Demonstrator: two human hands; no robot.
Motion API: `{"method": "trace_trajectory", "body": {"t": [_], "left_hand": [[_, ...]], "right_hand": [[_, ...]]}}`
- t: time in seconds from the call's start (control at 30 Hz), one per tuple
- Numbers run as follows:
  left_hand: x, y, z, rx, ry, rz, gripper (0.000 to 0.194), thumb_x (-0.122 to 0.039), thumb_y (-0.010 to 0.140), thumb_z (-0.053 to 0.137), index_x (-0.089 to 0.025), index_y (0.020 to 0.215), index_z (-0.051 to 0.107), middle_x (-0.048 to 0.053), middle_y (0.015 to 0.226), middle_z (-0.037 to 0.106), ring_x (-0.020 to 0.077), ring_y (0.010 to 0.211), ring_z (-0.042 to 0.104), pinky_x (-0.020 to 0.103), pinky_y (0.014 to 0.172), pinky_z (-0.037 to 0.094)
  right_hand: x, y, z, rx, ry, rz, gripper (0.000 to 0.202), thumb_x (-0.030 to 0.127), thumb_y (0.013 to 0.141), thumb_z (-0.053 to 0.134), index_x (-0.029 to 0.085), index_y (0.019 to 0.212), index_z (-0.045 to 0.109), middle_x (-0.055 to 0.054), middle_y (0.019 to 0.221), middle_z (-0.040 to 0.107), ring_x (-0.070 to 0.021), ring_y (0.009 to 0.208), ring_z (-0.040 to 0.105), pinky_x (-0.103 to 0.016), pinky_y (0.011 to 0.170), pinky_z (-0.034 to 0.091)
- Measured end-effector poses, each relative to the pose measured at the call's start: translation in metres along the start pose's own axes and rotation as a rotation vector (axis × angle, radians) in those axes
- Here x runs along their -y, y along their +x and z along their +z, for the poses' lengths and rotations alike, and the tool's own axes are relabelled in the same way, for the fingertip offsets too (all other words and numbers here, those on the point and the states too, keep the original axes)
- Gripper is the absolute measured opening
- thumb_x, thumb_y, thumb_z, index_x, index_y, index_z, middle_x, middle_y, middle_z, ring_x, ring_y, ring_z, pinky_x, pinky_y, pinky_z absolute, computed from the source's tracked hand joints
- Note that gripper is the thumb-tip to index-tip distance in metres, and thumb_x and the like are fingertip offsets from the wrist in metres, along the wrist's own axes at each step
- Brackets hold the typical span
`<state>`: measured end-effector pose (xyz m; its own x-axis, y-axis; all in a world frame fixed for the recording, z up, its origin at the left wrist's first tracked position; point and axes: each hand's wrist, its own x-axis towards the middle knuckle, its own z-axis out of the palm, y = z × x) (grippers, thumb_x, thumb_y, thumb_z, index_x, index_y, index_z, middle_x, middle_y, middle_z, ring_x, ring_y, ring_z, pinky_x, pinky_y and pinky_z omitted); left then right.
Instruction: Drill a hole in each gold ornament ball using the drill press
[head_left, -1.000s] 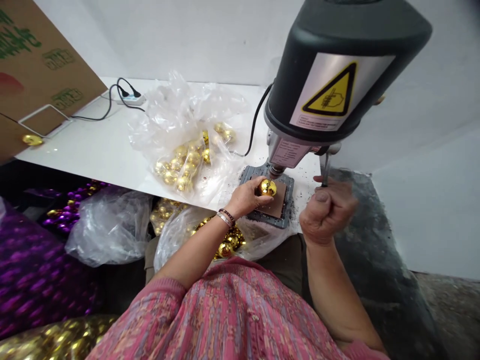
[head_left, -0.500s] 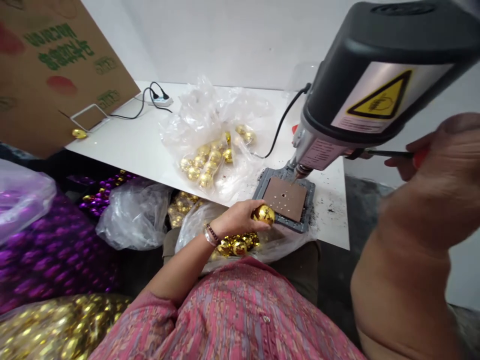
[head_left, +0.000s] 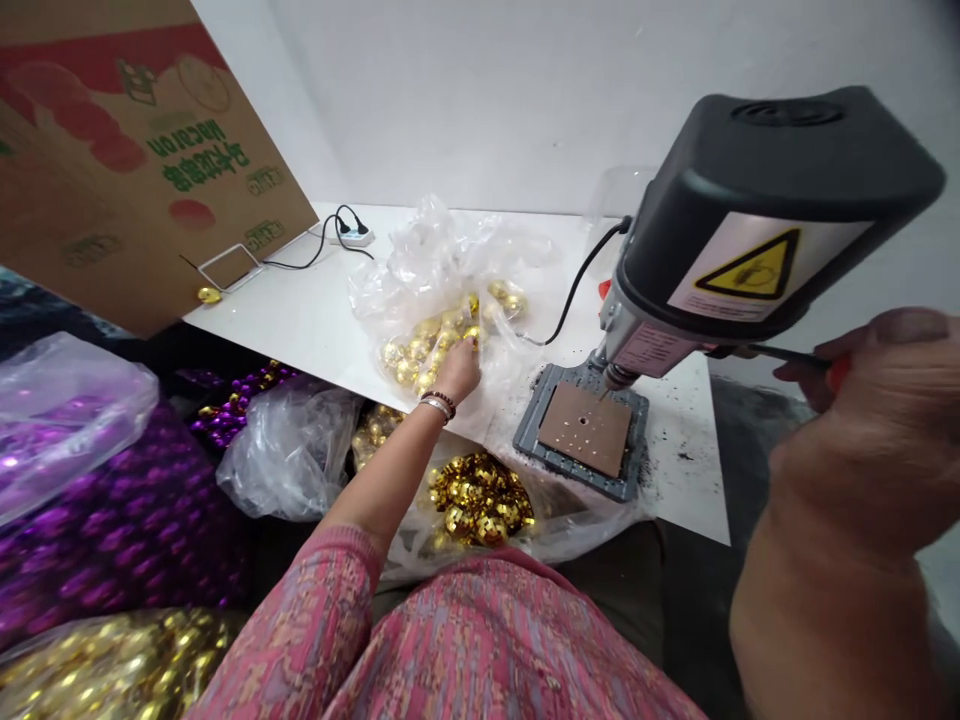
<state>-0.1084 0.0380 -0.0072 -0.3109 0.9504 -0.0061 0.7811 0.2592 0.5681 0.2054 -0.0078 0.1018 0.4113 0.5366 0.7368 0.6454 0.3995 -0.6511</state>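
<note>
My left hand reaches over the clear plastic bag of gold balls on the white table. Its fingers are bent at the bag's right side, and whether a ball is between them is hidden. At the right, my right hand is closed round the red-tipped lever of the black drill press. Under the drill bit, a brown board with a small hole lies on the grey base. More gold balls fill an open bag on my lap.
A cardboard box stands at the left, with one gold ball by a wire frame. Behind are a power strip and black cable. Bags of purple balls and gold balls are at the lower left.
My left hand has moved from beside the brown board, where it held a gold ball, up and left to the bag on the table. My right hand stays on the lever. The view has shifted.
</note>
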Motion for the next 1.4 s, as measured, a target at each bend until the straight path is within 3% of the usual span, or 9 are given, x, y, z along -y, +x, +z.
{"method": "trace_trajectory", "body": {"t": [0.17, 0.33, 0.5, 0.6, 0.7, 0.83, 0.97, 1.2, 1.4], "left_hand": [[-0.019, 0.024, -0.006, -0.016, 0.164, -0.08, 0.048, -0.01, 0.105, 0.047, -0.02, 0.146, 0.07, 0.017, 0.152, 0.071, 0.032, 0.14, 0.069, 0.044, 0.121, 0.052], [-0.021, 0.023, -0.007, 0.056, 0.188, -0.113, 0.038, -0.019, 0.099, 0.067, -0.017, 0.137, 0.07, 0.02, 0.127, 0.08, 0.0367, 0.127, 0.074, 0.043, 0.11, 0.054], [0.002, -0.019, -0.028, 0.017, -0.303, -0.078, 0.056, -0.028, 0.08, 0.085, -0.017, 0.132, 0.068, 0.009, 0.097, 0.077, 0.027, 0.091, 0.074, 0.037, 0.084, 0.058], [0.009, -0.057, -0.048, 0.16, -0.755, -0.066, 0.064, -0.036, 0.084, 0.075, -0.02, 0.145, 0.063, 0.007, 0.099, 0.076, 0.0176, 0.078, 0.07, 0.03, 0.073, 0.056], [0.001, -0.085, -0.053, 0.373, -0.963, -0.059, 0.061, -0.041, 0.08, 0.077, -0.023, 0.138, 0.068, 0.009, 0.102, 0.078, 0.0182, 0.08, 0.073, 0.031, 0.072, 0.059], [-0.021, -0.096, -0.026, 0.564, -0.987, -0.098, 0.058, -0.045, 0.075, 0.087, -0.023, 0.126, 0.07, 0.008, 0.104, 0.078, 0.0189, 0.082, 0.075, 0.031, 0.07, 0.057], [-0.043, -0.092, 0.005, 0.557, -0.946, -0.104, 0.056, -0.05, 0.077, 0.089, -0.02, 0.119, 0.067, 0.004, 0.097, 0.075, 0.0108, 0.068, 0.064, 0.026, 0.062, 0.047], [-0.071, -0.082, 0.034, 0.466, -0.758, -0.069, 0.049, -0.041, 0.079, 0.087, -0.018, 0.114, 0.061, -0.001, 0.088, 0.069, 0.0098, 0.069, 0.058, 0.022, 0.06, 0.043], [-0.077, -0.075, 0.051, 0.408, -0.582, 0.032, 0.05, -0.034, 0.078, 0.09, -0.02, 0.119, 0.066, 0.001, 0.099, 0.074, 0.0158, 0.087, 0.068, 0.026, 0.079, 0.055]], "right_hand": [[0.022, 0.003, -0.004, -0.009, 0.032, 0.139, 0.055, 0.067, 0.083, 0.05, 0.015, 0.064, 0.054, -0.003, 0.062, 0.051, -0.009, 0.063, 0.053, -0.028, 0.065, 0.036], [0.021, 0.001, -0.003, 0.023, 0.087, 0.091, 0.046, 0.057, 0.087, 0.055, 0.015, 0.069, 0.057, 0.0, 0.062, 0.052, -0.0055, 0.06, 0.048, -0.024, 0.062, 0.032], [0.014, 0.002, -0.002, 0.007, 0.139, -0.033, 0.049, 0.057, 0.092, 0.056, 0.015, 0.069, 0.052, 0.001, 0.065, 0.049, -0.0048, 0.061, 0.047, -0.025, 0.063, 0.03], [0.017, 0.014, -0.004, 0.065, 0.076, -0.071, 0.05, 0.055, 0.098, 0.047, 0.015, 0.068, 0.048, 0.002, 0.064, 0.042, -0.004, 0.064, 0.042, -0.027, 0.068, 0.025], [0.021, 0.037, 0.001, 0.125, 0.04, -0.088, 0.047, 0.048, 0.099, 0.047, 0.016, 0.066, 0.045, 0.002, 0.062, 0.04, -0.0043, 0.064, 0.041, -0.029, 0.069, 0.026], [0.028, 0.071, 0.018, 0.182, 0.103, 0.081, 0.044, 0.025, 0.102, 0.051, 0.016, 0.061, 0.037, 0.004, 0.058, 0.036, -0.0029, 0.06, 0.033, -0.028, 0.067, 0.024], [0.032, 0.09, 0.031, 0.24, 0.167, 0.169, 0.046, 0.008, 0.1, 0.05, 0.016, 0.057, 0.035, 0.005, 0.054, 0.029, -0.0021, 0.057, 0.028, -0.027, 0.063, 0.022], [0.027, 0.091, 0.039, 0.185, 0.233, 0.163, 0.044, 0.012, 0.106, 0.043, 0.017, 0.063, 0.034, 0.006, 0.062, 0.02, -0.0004, 0.061, 0.025, -0.025, 0.066, 0.019], [0.032, 0.089, 0.033, 0.252, 0.237, 0.157, 0.044, 0.024, 0.105, 0.043, 0.018, 0.067, 0.022, 0.003, 0.069, 0.018, 0.004, 0.068, 0.027, -0.021, 0.072, 0.022]]}}
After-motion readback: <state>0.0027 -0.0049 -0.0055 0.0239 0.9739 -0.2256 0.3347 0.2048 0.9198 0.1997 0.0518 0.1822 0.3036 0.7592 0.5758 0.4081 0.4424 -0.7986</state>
